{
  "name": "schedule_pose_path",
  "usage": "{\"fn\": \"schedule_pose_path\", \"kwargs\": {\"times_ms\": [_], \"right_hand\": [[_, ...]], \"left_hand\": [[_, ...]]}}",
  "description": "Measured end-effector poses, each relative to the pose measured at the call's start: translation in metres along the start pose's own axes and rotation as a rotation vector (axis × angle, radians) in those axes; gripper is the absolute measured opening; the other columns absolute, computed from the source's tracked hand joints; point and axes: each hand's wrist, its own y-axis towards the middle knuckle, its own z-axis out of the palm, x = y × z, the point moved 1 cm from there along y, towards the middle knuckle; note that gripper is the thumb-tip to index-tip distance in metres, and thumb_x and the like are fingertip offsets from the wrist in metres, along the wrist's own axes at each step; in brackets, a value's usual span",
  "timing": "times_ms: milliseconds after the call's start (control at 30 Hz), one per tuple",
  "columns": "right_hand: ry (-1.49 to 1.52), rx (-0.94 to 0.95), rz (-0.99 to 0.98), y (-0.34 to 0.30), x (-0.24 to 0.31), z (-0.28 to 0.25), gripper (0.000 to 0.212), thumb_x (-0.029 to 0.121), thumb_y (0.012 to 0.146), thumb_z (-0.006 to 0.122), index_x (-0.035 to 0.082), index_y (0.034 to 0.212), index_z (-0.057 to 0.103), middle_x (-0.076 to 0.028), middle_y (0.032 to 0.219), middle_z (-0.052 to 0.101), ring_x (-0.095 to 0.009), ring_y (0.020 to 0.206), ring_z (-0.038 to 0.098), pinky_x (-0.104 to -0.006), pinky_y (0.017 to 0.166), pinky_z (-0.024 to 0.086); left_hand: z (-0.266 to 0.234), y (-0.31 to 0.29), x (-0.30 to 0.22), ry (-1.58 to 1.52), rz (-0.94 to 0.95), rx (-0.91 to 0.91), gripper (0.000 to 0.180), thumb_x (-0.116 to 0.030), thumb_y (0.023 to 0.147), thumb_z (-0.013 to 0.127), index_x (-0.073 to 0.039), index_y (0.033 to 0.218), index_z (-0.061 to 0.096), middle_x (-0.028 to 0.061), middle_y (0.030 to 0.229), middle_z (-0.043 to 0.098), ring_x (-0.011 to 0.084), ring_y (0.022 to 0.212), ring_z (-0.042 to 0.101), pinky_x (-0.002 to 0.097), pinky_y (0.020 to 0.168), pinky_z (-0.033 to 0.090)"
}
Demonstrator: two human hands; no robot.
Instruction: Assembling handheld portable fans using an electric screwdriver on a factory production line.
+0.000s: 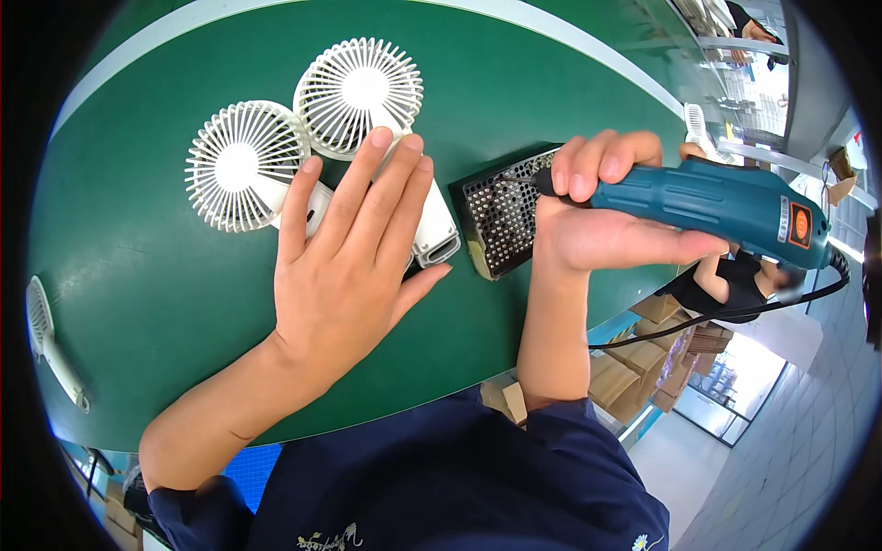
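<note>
Two white handheld fans lie side by side on the green table (184, 303): the left fan (237, 167) and the right fan (366, 89). Across their handles rests my left hand (344, 230), fingers stretched out and palm down. My right hand (597, 197) grips a teal electric screwdriver (707, 207), held nearly level with its tip to the left. That tip is over the black screw tray (469, 234), where several small screws stand in a grid of holes. Whether the bit touches a screw, I cannot tell.
Another white fan (50, 344) lies at the table's left edge. The screwdriver's black cord (735, 317) hangs on the right. Cardboard boxes (634, 367) stand below the table's right side. Beyond them a person in black (735, 285) is at the table, near one more white fan (695, 127).
</note>
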Motion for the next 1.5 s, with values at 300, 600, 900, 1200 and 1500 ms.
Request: {"fn": "schedule_pose_path", "kwargs": {"times_ms": [300,600,900,1200,1500], "right_hand": [[0.032,0.054,-0.087,-0.007,0.001,0.012,0.092,0.093,0.076,0.022,0.017,0.127,0.038,-0.008,0.064,0.049,-0.017,0.039,0.042,-0.0292,0.035,0.039],[0.219,0.395,-0.044,-0.024,0.053,0.047,0.068,0.067,0.091,0.048,0.008,0.125,0.048,-0.006,0.077,0.051,-0.015,0.051,0.049,-0.0288,0.043,0.04],[0.149,0.519,-0.01,-0.052,0.034,0.059,0.079,0.077,0.088,0.041,0.014,0.137,0.041,-0.01,0.081,0.053,-0.019,0.052,0.051,-0.0314,0.046,0.04],[0.13,0.481,0.062,-0.056,0.026,0.056,0.081,0.077,0.088,0.039,0.015,0.14,0.037,-0.011,0.082,0.053,-0.019,0.053,0.05,-0.0314,0.046,0.041],[0.139,0.57,0.025,-0.059,0.024,0.058,0.085,0.08,0.086,0.039,0.015,0.14,0.033,-0.011,0.082,0.051,-0.021,0.054,0.049,-0.0332,0.047,0.041]], "left_hand": [[-0.021,-0.02,0.011,-0.073,0.062,0.011,0.088,-0.048,0.068,0.077,-0.005,0.14,0.048,0.0109,0.151,0.042,0.0314,0.144,0.032,0.0562,0.114,0.019],[-0.024,-0.023,0.024,-0.045,-0.009,0.088,0.076,-0.033,0.079,0.073,0.002,0.14,0.044,0.011,0.15,0.043,0.0298,0.144,0.032,0.0586,0.116,0.013],[-0.022,-0.025,0.024,-0.092,-0.036,0.054,0.074,-0.031,0.077,0.074,0.001,0.138,0.047,0.0099,0.147,0.045,0.0283,0.144,0.033,0.0587,0.116,0.012],[-0.022,-0.026,0.026,-0.11,-0.039,0.047,0.072,-0.031,0.078,0.074,0.001,0.137,0.047,0.0102,0.147,0.046,0.0291,0.144,0.033,0.0592,0.115,0.013],[-0.023,-0.026,0.024,-0.114,-0.04,0.048,0.071,-0.031,0.079,0.073,0.002,0.137,0.048,0.0105,0.147,0.046,0.0294,0.144,0.033,0.0588,0.115,0.012]]}}
